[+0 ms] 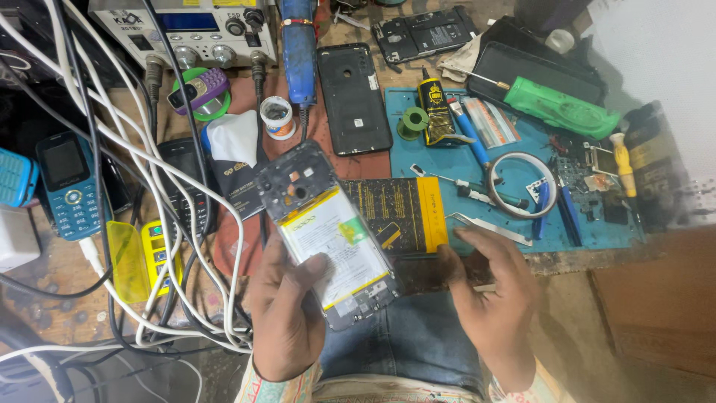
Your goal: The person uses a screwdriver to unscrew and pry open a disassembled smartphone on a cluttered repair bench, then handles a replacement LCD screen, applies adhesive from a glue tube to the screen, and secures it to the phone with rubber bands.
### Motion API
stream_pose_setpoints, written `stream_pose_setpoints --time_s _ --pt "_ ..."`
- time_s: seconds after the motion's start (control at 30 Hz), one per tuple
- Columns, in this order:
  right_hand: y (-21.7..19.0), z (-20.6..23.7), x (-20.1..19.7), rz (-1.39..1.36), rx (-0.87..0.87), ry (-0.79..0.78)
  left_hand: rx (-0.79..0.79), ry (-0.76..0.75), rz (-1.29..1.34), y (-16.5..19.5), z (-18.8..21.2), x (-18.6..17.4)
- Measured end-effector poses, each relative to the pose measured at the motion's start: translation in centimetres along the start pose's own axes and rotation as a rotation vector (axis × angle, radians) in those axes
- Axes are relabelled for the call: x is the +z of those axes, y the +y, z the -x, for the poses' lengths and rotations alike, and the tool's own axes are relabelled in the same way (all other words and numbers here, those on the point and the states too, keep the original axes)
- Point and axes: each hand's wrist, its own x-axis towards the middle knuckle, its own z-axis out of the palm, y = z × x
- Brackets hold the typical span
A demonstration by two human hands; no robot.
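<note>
— What's the biggest thing on the bench?
— The blue mat (597, 231), strewn with tools. Nearer lies a black-and-yellow battery (395, 213).
— And the hands?
— The left hand (287, 313) grips an opened phone (328, 231), battery exposed, above the lap. The right hand (492, 287) hovers open, holding nothing.
— Any containers?
— A small white tub (278, 117); its contents are unclear.

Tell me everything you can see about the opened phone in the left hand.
The opened smartphone with its back cover off shows a dark grey frame, exposed camera and board parts at its top end, and a large white battery with yellow edging filling the middle. It is tilted, top end pointing up-left, held above the lap near the workbench edge. The left hand grips it from below, thumb pressed on the battery. The right hand hovers apart, not touching it.
</note>
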Motion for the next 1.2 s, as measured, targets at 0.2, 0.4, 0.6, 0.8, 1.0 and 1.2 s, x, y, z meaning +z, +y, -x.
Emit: stream_pose_setpoints --time_s 0.2,0.4,0.6,0.8,1.0,1.2 --pt "1.3 0.0 1.5 -0.025 -0.079 0.105 -0.182 -0.109 0.122 0.2 -0.7 0.4" --pt "1.0 0.1 2.0 -0.046 -0.015 0.096 -0.24 -0.132 0.109 0.6 -0.8 1.2" --pt "0.5 0.1 1.8 -0.06 -0.029 0.085 -0.295 -0.142 0.259 -0.1 -0.9 0.5" --pt "0.9 0.2 1.8 -0.014 -0.063 0.08 -0.282 -0.314 0.374 -0.9 -0.8 -0.5" --pt "0.0 -0.4 1.8 -0.024 -0.027 0.086 -0.049 0.055 0.004 -0.3 -0.6 0.4" --pt "-1.8 -4.7 1.4 0.046 -0.187 -0.079 0.047 0.19 -0.047 0.1 -0.8 0.4"
